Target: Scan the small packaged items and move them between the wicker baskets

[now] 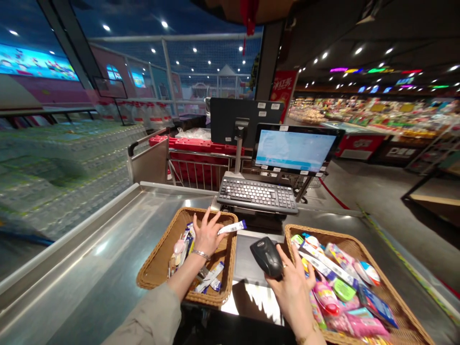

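My left hand (207,233) is over a wicker tray (179,218) holding small packaged tubes and sticks. A white tube with a blue end (232,227) sticks out from under its thumb, and the fingers are spread. My right hand (293,292) is wrapped around a black handheld barcode scanner (267,257), just above the rim of a second wicker tray (359,244). That tray is heaped with colourful packaged goods (334,282), and the hand is next to them.
Both trays stand on a stainless steel checkout counter (89,239). Beyond them are a black keyboard (257,194), a till monitor (293,149) and a shopping cart with red crates (190,163). Stacked bottled water lies at left; store shelves stand at right.
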A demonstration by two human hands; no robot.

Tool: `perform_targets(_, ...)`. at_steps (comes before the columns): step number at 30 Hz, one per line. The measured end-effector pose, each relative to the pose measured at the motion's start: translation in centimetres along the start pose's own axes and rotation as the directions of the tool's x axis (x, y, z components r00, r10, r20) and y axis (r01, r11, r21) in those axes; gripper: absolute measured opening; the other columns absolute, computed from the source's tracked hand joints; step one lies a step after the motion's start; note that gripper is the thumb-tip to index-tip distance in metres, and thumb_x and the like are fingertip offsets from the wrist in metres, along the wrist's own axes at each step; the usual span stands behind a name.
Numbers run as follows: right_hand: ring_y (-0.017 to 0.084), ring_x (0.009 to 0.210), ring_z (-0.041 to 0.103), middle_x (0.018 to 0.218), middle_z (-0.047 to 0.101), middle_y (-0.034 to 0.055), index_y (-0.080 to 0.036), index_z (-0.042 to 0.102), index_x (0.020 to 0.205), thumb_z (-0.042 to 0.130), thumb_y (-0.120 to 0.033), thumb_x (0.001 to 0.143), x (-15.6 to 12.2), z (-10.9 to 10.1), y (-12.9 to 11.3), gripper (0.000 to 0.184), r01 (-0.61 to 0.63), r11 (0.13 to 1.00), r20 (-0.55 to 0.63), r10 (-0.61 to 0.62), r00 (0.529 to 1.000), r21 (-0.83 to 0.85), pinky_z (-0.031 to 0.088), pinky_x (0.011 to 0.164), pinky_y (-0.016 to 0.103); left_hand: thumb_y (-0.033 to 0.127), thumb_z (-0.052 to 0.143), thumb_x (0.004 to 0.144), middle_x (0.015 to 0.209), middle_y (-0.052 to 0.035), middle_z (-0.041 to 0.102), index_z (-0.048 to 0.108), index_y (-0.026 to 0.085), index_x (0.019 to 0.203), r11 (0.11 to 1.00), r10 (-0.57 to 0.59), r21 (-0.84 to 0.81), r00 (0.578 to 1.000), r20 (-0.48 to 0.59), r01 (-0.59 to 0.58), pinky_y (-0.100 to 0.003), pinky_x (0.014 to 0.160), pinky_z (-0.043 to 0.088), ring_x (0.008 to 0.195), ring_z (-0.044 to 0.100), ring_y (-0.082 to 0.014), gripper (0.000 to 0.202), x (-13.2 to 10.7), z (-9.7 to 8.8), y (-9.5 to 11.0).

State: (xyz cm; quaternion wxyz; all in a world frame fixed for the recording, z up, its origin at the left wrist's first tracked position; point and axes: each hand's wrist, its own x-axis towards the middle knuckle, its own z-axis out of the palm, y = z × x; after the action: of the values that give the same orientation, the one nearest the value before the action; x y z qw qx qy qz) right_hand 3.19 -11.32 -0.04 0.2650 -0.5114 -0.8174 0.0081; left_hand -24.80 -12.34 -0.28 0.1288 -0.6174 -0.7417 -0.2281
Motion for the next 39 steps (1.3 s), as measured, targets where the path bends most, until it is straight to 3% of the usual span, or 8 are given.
perform_targets(17, 0.036, 0.139, 0.04, 0.128, 0.068, 0.0016, -0.029, 0.073, 0.088, 0.064, -0.024, 0.07, 0.2, -0.4, -0.3, 0.021, -0.014, 0.999, 0.016, 0.013, 1.0, 0.042, 0.021, 0.109, 0.064, 0.037, 0.07, 0.085, 0.144, -0.002, 0.058, 0.074, 0.029, 0.089, 0.998, 0.039, -0.049, 0.999, 0.013, -0.038, -0.076, 0.116, 0.001, 0.146, 0.032, -0.0379, 0.01, 1.1, 1.0, 1.8)
perform_targets(25, 0.035, 0.141, 0.037, 0.128, 0.068, 0.0028, -0.03, 0.073, 0.1, 0.064, -0.024, 0.071, 0.3, -0.3, 0.0, 0.03, -0.004, 0.999, 0.037, 0.002, 0.999, 0.05, 0.018, 0.111, 0.063, 0.038, 0.071, 0.084, 0.144, -0.0022, 0.058, 0.074, 0.028, 0.089, 0.997, 0.051, -0.053, 0.999, 0.005, -0.051, -0.076, 0.115, 0.001, 0.146, 0.032, -0.0382, 0.011, 1.3, 1.5, 1.9)
perform_targets(33, 0.035, 0.142, 0.038, 0.131, 0.066, 0.0001, -0.032, 0.074, 0.096, 0.064, -0.021, 0.072, 0.4, -0.5, 0.0, 0.028, -0.001, 0.999, 0.045, -0.001, 0.999, 0.051, 0.018, 0.111, 0.065, 0.039, 0.069, 0.085, 0.145, 0.001, 0.057, 0.073, 0.03, 0.09, 0.997, 0.065, -0.038, 0.998, 0.013, -0.064, -0.075, 0.116, 0.0, 0.147, 0.03, -0.0369, 0.011, 1.5, 1.8, 1.8)
perform_targets(39, 0.036, 0.141, 0.038, 0.131, 0.066, 0.0006, -0.031, 0.074, 0.095, 0.065, -0.021, 0.071, 0.2, -0.5, 0.2, 0.028, 0.0, 0.998, 0.062, -0.003, 0.998, 0.06, 0.018, 0.11, 0.065, 0.038, 0.07, 0.084, 0.147, -0.0014, 0.055, 0.074, 0.03, 0.092, 0.996, 0.078, -0.05, 0.997, 0.026, -0.076, -0.075, 0.116, 0.0, 0.148, 0.027, -0.0378, 0.012, 1.7, 2.2, 1.9)
